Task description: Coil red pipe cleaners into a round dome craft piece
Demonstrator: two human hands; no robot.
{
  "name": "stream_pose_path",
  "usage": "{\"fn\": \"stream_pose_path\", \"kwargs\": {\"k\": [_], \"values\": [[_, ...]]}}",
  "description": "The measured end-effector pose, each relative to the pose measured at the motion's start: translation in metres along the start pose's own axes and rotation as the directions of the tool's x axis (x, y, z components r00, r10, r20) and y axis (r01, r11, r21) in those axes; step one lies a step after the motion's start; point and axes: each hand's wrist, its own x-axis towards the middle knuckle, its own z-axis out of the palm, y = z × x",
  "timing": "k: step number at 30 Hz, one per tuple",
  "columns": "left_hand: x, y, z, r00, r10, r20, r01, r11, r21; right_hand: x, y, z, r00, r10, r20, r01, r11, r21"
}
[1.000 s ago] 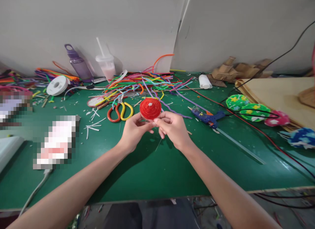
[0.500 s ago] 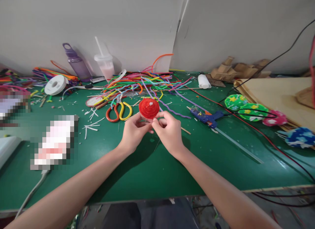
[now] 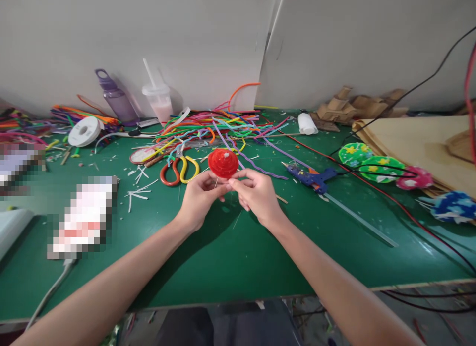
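Observation:
A red coiled cone (image 3: pixel 223 162), fuzzy like pipe cleaner and with a pale spot near its tip, is held up over the table between both hands. My left hand (image 3: pixel 201 197) pinches its lower rim from the left, thumb and fingers closed. From the right, my right hand (image 3: pixel 256 192) has thumb and index finger together at the same rim, its other fingers curled below. The underside of the cone is hidden by the fingers. Just behind and left of it lie scissors (image 3: pixel 171 174) with one red and one yellow handle loop.
Pipe cleaners (image 3: pixel 208 125) lie heaped along the back. A blue glue gun (image 3: pixel 312 177) with a long glue stick is on the right, near patterned fabric pieces (image 3: pixel 383 168). A ribbon spool (image 3: pixel 85 131), purple bottle (image 3: pixel 118 100) and lidded cup (image 3: pixel 158 100) stand back left.
Both hands and the red cone have shifted slightly left. The right hand's lower fingers have loosened a little beneath the rim, while its pinch stays at the cone.

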Motion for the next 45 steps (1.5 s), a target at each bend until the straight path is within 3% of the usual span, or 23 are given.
{"fn": "stream_pose_path", "kwargs": {"k": [10, 14, 21, 28, 32, 36, 40, 43, 45], "values": [[-0.001, 0.003, 0.001, 0.994, -0.079, 0.075, 0.085, 0.993, -0.077, 0.001, -0.005, -0.001, 0.989, 0.127, 0.077, -0.142, 0.959, 0.245], [0.0, 0.004, 0.0, 0.994, -0.069, 0.084, 0.076, 0.994, -0.077, 0.001, -0.009, -0.003, 0.978, 0.173, 0.118, -0.199, 0.945, 0.26], [0.001, 0.003, -0.002, 0.996, -0.041, 0.084, 0.044, 0.998, -0.038, 0.0, -0.007, -0.002, 0.98, 0.157, 0.12, -0.178, 0.966, 0.188], [0.003, 0.003, -0.005, 0.998, -0.025, 0.062, 0.026, 0.999, -0.021, 0.002, -0.007, -0.006, 0.937, 0.214, 0.275, -0.3, 0.897, 0.324], [0.003, 0.004, -0.008, 1.0, 0.016, 0.013, -0.016, 1.0, 0.013, 0.001, -0.007, -0.004, 0.972, 0.164, 0.17, -0.212, 0.921, 0.326], [0.002, 0.004, -0.008, 0.998, 0.054, 0.012, -0.054, 0.999, -0.006, 0.0, -0.004, 0.0, 0.993, 0.118, 0.019, -0.119, 0.972, 0.2], [0.002, 0.001, -0.01, 0.998, 0.048, -0.039, -0.049, 0.998, -0.042, -0.001, -0.002, 0.002, 0.995, 0.095, 0.028, -0.097, 0.995, 0.04], [0.004, -0.001, -0.014, 0.99, 0.085, -0.11, -0.086, 0.996, -0.006, -0.004, -0.006, 0.0, 0.989, -0.116, -0.093, 0.096, 0.977, -0.191], [0.005, -0.001, -0.017, 0.985, 0.118, -0.128, -0.111, 0.992, 0.056, -0.004, -0.011, -0.005, 0.898, -0.386, -0.211, 0.288, 0.878, -0.382]]}}
